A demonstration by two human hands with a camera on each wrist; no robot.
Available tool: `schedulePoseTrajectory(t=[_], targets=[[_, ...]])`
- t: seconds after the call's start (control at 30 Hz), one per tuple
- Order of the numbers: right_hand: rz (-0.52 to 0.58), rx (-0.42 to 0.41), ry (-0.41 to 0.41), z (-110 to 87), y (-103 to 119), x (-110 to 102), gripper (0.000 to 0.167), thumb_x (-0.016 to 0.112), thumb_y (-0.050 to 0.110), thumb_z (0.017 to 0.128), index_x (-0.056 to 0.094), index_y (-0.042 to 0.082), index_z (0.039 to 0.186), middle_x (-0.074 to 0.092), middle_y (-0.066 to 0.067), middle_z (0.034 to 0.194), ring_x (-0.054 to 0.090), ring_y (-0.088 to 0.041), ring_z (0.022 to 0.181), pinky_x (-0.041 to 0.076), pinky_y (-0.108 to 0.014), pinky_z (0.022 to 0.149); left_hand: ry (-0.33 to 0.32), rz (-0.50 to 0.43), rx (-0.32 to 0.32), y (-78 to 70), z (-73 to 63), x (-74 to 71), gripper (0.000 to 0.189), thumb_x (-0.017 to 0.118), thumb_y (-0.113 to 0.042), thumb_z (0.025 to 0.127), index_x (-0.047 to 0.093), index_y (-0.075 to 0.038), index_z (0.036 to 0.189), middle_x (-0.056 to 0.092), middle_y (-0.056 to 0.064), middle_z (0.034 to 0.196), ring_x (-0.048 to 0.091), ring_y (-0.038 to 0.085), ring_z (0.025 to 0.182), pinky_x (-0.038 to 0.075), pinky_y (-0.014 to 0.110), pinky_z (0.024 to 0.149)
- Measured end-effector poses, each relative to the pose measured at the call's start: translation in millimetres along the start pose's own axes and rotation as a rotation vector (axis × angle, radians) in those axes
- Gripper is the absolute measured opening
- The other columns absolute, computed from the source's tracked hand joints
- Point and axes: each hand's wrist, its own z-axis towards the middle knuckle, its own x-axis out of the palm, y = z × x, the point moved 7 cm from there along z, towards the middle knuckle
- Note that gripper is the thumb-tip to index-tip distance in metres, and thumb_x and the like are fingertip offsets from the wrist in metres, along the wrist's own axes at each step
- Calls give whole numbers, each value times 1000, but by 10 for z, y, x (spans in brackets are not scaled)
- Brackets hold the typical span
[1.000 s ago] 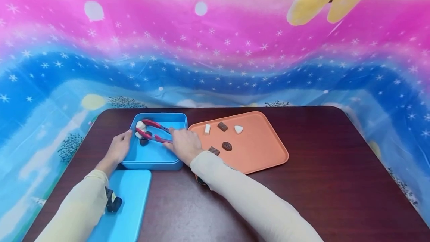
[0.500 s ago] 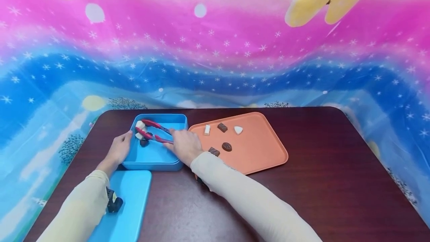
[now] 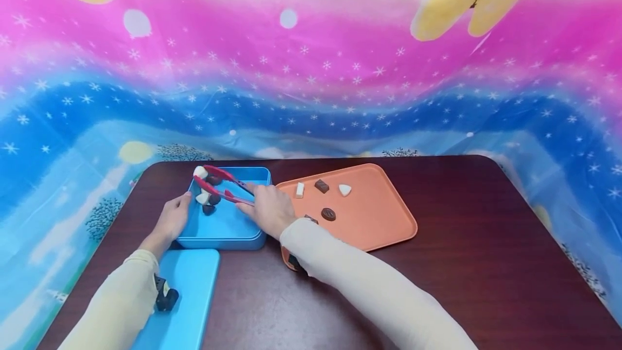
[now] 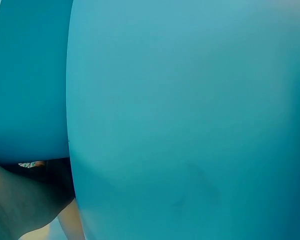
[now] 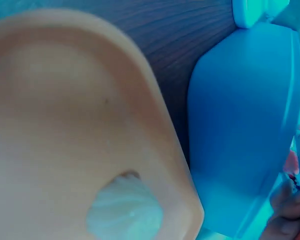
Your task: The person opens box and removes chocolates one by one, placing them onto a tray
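My right hand [image 3: 272, 209] grips red-tipped tongs [image 3: 235, 199] reaching over the light blue box [image 3: 223, 243]. A white chocolate [image 3: 200, 172] sits between the tong tips at the box's far left corner; whether they squeeze it is unclear. Inside along the left wall lie another white chocolate [image 3: 203, 197] and several dark ones [image 3: 209, 209]. My left hand [image 3: 171, 220] holds the box's left side, thumb at the rim, its other fingers mostly hidden. In the right wrist view, the fingers [image 5: 285, 227] and part of the tongs [image 5: 292, 162] show at the right edge.
An orange tray [image 3: 379, 226] right of the box bears brown and white chocolates, among them a brown oval [image 3: 328, 214] and a white piece [image 3: 345, 190]. The blue lid [image 3: 194, 285] lies in front of the box, under my left forearm. A patterned cloth hangs behind the table.
The tongs have shifted toward the box's far left corner, with the white chocolate between their tips. Dark pieces beneath show more. My left hand stays at the box.
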Motion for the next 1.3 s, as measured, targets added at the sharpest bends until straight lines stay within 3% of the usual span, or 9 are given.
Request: schedulePoseTrajectory(t=[0.13,0.33,0.53,0.73,0.9,1.13,1.3], targets=[[47,-14,-5,-69,-49,-97,61,62,58,95,53,30,148,58,1,64,49,-16,49,31,-24,38,6,0,-7,4,9,7,77,9,-54,108,7,3,160,10,32,165,13,54,152,18,71,120],[42,-27,-9,-211,-223,-154,62,65,56,93,54,28,148,53,3,62,47,-13,50,33,-24,40,-2,6,-5,1,22,-7,77,9,-53,108,9,5,159,11,33,164,13,54,152,18,69,121],[138,-26,-1,-350,-365,-210,59,68,50,94,55,27,147,50,3,57,43,-15,41,30,-24,37,-2,13,-4,0,2,-20,77,9,-53,108,7,3,159,9,32,165,11,54,152,17,69,121],[191,-11,27,-474,-454,-279,59,66,50,95,54,27,148,49,4,49,48,-14,38,34,-25,37,7,11,7,-1,-1,-2,75,8,-53,108,5,2,159,7,32,165,9,54,153,16,70,121],[195,-17,31,-571,-506,-340,59,67,51,95,53,29,148,55,7,51,52,-10,40,36,-24,38,4,7,7,-11,24,13,76,8,-53,108,7,3,159,9,32,165,9,53,153,15,69,122],[127,-29,-34,-691,-566,-432,61,71,52,91,57,28,145,72,2,90,52,-8,59,40,-26,45,3,12,1,-6,33,12,77,8,-53,108,8,4,159,10,33,165,10,53,153,16,68,122],[152,-31,-50,-783,-618,-475,61,73,50,91,57,26,145,66,7,74,53,-8,59,42,-25,49,3,14,-8,13,16,-1,77,9,-54,108,9,4,159,11,33,164,12,54,152,17,69,121]])
